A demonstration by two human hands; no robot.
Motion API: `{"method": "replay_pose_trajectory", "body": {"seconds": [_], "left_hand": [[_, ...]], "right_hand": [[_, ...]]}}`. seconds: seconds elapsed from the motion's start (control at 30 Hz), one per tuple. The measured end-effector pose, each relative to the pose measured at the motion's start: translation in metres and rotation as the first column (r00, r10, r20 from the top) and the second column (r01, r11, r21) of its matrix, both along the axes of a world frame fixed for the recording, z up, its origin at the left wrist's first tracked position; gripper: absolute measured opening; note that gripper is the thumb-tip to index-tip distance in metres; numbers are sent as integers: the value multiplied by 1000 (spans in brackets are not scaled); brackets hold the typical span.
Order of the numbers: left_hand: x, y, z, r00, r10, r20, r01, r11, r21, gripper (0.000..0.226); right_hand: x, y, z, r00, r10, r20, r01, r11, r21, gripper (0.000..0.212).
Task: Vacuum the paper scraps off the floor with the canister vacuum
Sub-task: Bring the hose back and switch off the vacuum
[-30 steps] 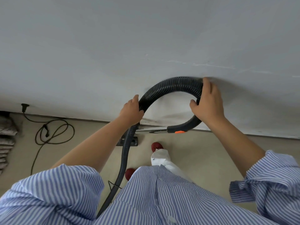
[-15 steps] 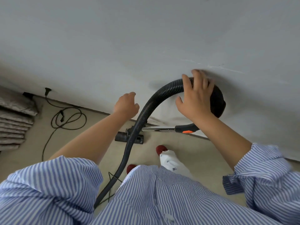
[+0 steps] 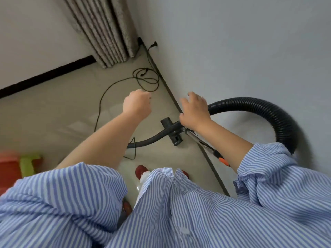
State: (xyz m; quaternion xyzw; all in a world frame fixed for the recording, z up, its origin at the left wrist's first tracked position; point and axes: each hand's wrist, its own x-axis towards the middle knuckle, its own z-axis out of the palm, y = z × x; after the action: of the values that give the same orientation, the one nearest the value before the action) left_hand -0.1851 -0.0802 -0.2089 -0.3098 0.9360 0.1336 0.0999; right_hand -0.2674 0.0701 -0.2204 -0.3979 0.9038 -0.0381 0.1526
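The black ribbed vacuum hose (image 3: 259, 104) arches along the grey wall on the right and runs down under my right hand (image 3: 195, 111). That hand lies on top of the hose, its fingers spread and pointing past it. My left hand (image 3: 138, 104) hovers over the floor with curled fingers and holds nothing. The floor head (image 3: 176, 138) sits on the beige floor by the wall. The metal wand (image 3: 202, 143) slants from it to an orange-marked handle (image 3: 223, 161). No paper scraps show. The canister is out of sight.
A black power cord (image 3: 143, 81) lies coiled on the floor and leads to a plug (image 3: 154, 44) in the wall. A grey curtain (image 3: 107, 33) hangs in the corner. A blurred orange and green object (image 3: 19, 167) stands at the left. My red slippers (image 3: 140, 171) are below.
The view has swung left to the curtain corner. The hose arch now lies to the right of my right hand, which has slid down it. My left hand stays off the hose.
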Motion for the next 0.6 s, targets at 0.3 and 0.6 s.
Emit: {"method": "replay_pose_trajectory", "body": {"seconds": [0.3,0.6], "left_hand": [[221,16,15,891,446,79,-440,894,-82,36],[480,86,5,699,687,200,-682,724,-104,37]], "right_hand": [[167,-56,3,899,436,36,-433,898,-74,40],[397,-16,-18,760,620,195,-624,780,-46,43]]}}
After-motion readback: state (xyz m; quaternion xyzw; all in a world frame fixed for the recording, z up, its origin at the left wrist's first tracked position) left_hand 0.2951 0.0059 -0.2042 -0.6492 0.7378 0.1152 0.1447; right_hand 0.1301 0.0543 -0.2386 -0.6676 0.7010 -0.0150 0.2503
